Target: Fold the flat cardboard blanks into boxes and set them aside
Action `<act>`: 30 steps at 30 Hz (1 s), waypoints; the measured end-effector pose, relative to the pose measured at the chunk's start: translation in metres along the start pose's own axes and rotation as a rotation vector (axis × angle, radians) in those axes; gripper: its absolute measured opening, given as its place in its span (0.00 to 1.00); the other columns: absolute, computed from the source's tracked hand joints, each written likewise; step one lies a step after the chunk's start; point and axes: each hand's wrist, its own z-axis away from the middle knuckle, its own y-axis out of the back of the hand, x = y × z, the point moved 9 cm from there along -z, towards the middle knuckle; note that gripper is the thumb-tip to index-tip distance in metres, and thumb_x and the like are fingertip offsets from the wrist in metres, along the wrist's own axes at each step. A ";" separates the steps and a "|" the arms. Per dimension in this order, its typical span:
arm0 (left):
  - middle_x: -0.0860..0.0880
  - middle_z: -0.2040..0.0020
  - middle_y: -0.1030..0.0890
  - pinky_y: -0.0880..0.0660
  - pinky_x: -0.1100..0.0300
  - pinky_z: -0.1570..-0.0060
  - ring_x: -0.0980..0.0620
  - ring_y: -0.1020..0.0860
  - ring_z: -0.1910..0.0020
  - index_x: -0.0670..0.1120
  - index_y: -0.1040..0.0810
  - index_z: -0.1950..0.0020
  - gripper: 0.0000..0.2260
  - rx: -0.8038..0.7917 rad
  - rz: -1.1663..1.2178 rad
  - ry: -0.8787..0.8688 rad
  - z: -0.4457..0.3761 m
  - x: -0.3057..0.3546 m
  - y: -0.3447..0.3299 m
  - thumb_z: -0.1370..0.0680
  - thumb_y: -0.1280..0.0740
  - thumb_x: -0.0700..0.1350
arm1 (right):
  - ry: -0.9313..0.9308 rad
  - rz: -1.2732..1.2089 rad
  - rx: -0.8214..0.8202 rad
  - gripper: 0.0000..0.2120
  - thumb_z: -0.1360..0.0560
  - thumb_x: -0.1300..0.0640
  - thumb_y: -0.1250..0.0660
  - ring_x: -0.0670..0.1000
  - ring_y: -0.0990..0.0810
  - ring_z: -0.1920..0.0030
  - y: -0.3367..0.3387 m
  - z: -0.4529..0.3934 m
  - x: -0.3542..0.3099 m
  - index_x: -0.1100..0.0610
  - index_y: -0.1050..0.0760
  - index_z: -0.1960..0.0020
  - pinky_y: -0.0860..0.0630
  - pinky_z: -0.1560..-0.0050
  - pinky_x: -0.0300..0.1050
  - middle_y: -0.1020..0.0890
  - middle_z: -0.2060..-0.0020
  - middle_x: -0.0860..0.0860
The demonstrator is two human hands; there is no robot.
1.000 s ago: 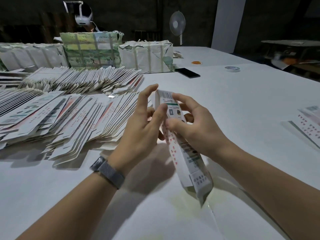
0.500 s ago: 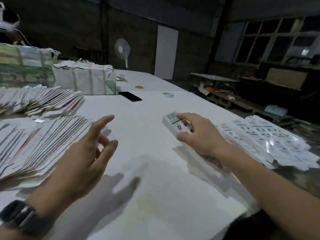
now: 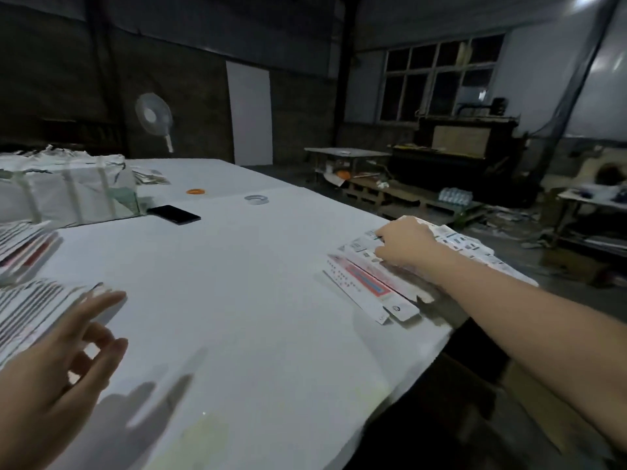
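Swung rightward since the earlier frame, the right hand (image 3: 405, 241) presses a folded box (image 3: 364, 245) – light, thin, easily crushed, best held by its long edges – onto the finished pile (image 3: 373, 286) at centre right, its fingertips hidden, while the left hand (image 3: 57, 364) hovers, fingers apart, by the flat blanks (image 3: 23, 313).

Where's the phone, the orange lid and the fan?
phone (image 3: 173, 214), head view, middle of its dark screen
orange lid (image 3: 195, 191), head view, its center
fan (image 3: 153, 114), head view, hub of its round cage
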 end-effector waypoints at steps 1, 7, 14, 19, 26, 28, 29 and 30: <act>0.56 0.52 0.20 0.23 0.61 0.78 0.58 0.21 0.75 0.59 0.32 0.23 0.34 -0.013 -0.005 0.005 0.000 -0.003 -0.001 0.26 0.39 0.72 | -0.005 0.008 -0.002 0.06 0.24 0.53 0.38 0.59 0.26 0.42 -0.003 -0.002 0.002 0.52 0.30 0.59 0.30 0.55 0.48 0.28 0.63 0.50; 0.56 0.55 0.21 0.25 0.64 0.79 0.56 0.21 0.77 0.59 0.31 0.24 0.36 -0.035 -0.043 0.024 0.000 -0.008 0.000 0.27 0.41 0.76 | 0.068 0.072 0.134 0.23 0.23 0.58 0.40 0.59 0.35 0.32 -0.005 -0.008 -0.021 0.48 0.30 0.28 0.33 0.37 0.54 0.32 0.28 0.52; 0.60 0.53 0.20 0.27 0.71 0.73 0.64 0.21 0.68 0.63 0.22 0.41 0.15 -0.025 -0.242 -0.079 0.012 0.070 -0.007 0.21 0.41 0.66 | 0.393 -0.233 0.157 0.18 0.22 0.52 0.40 0.56 0.33 0.33 0.003 0.047 -0.169 0.47 0.25 0.33 0.35 0.38 0.52 0.27 0.33 0.49; 0.56 0.60 0.19 0.23 0.55 0.63 0.56 0.21 0.62 0.49 0.16 0.49 0.10 0.125 -0.313 -0.099 0.013 0.103 0.006 0.23 0.29 0.35 | 0.637 -0.669 0.068 0.14 0.23 0.49 0.37 0.52 0.28 0.38 0.028 0.103 -0.291 0.47 0.22 0.39 0.29 0.43 0.49 0.22 0.40 0.46; 0.47 0.53 0.19 0.28 0.50 0.54 0.41 0.25 0.51 0.45 0.18 0.50 0.07 0.298 -0.552 0.020 0.009 0.089 0.049 0.26 0.30 0.38 | 0.694 -1.132 0.102 0.08 0.25 0.57 0.34 0.53 0.20 0.51 0.043 0.140 -0.385 0.51 0.17 0.50 0.23 0.46 0.52 0.16 0.54 0.48; 0.47 0.46 0.20 0.29 0.47 0.47 0.40 0.27 0.44 0.49 0.20 0.43 0.11 0.280 -0.658 0.139 0.010 0.077 0.056 0.25 0.32 0.45 | 0.677 -1.189 0.122 0.07 0.26 0.59 0.33 0.52 0.20 0.54 0.028 0.143 -0.388 0.53 0.17 0.51 0.23 0.48 0.51 0.16 0.56 0.49; 0.47 0.41 0.21 0.31 0.45 0.44 0.40 0.28 0.40 0.51 0.23 0.38 0.14 0.255 -0.722 0.225 0.010 0.067 0.059 0.24 0.33 0.49 | 0.671 -1.205 0.119 0.07 0.26 0.60 0.33 0.50 0.20 0.56 0.022 0.142 -0.387 0.53 0.17 0.51 0.23 0.49 0.50 0.16 0.57 0.48; 0.47 0.37 0.23 0.32 0.43 0.40 0.40 0.30 0.36 0.53 0.27 0.33 0.18 0.219 -0.773 0.328 0.011 0.054 0.064 0.23 0.35 0.52 | 0.670 -1.227 0.112 0.07 0.26 0.59 0.33 0.47 0.21 0.58 0.017 0.140 -0.387 0.52 0.17 0.52 0.23 0.51 0.46 0.17 0.59 0.45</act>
